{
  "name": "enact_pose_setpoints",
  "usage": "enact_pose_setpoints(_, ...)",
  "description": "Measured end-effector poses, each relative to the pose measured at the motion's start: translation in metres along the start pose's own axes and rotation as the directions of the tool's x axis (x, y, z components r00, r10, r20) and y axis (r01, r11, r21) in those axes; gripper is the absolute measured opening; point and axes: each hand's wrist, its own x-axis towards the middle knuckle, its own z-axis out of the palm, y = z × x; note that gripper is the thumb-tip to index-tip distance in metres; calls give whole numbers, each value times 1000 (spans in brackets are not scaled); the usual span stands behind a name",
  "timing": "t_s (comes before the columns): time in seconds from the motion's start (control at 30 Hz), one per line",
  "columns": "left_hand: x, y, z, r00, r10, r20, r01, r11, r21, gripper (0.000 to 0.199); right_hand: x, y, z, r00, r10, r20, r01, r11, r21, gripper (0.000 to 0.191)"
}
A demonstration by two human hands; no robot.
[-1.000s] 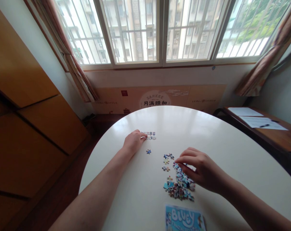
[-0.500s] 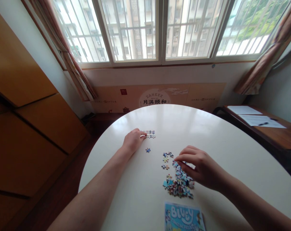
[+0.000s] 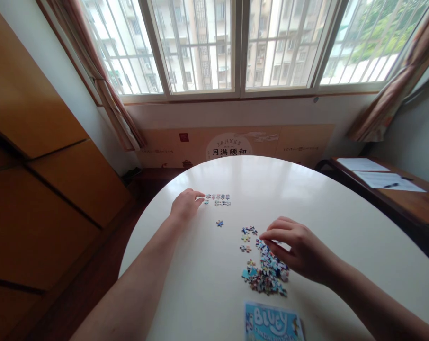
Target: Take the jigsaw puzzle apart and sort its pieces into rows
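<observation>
My left hand (image 3: pixel 186 204) is just left of two short rows of puzzle pieces (image 3: pixel 222 196) at the table's far side, its thumb and forefinger apart with nothing seen between them. A single blue piece (image 3: pixel 219 223) lies nearer, below the rows. My right hand (image 3: pixel 293 241) hovers at the upper right edge of a heap of mixed puzzle pieces (image 3: pixel 267 274); its fingers are curled, and whether the fingertips hold a piece is hard to see. A few loose pieces (image 3: pixel 246 238) lie left of that heap.
A blue Bluey box (image 3: pixel 273 322) lies at the near edge of view on the round white table (image 3: pixel 328 218). On the right stands a brown side table (image 3: pixel 424 199) with paper sheets (image 3: pixel 388 181). Wooden cabinets (image 3: pixel 68 189) are at the left.
My left hand has moved left, away from the rows, uncovering their left end and a small piece there. My right hand has barely moved.
</observation>
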Motion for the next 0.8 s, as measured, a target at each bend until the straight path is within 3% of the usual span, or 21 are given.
enact_pose_setpoints(0.27, -2, 4, 4, 998, 35, 61, -36, 999, 12, 24, 0, 0, -1, 1000, 13, 10, -13, 1000, -3, 18)
enact_pose_setpoints(0.67, -2, 2, 5, 998, 25, 61, -25, 1000, 4, 22, 0, 1, 0, 1000, 0, 14, -1, 1000, 7, 18)
enact_pose_setpoints(0.8, -7, 8, -3, 999, 44, 31, -43, 999, -23, 24, 1, -1, -1, 1000, -2, 6, 2, 1000, -3, 19)
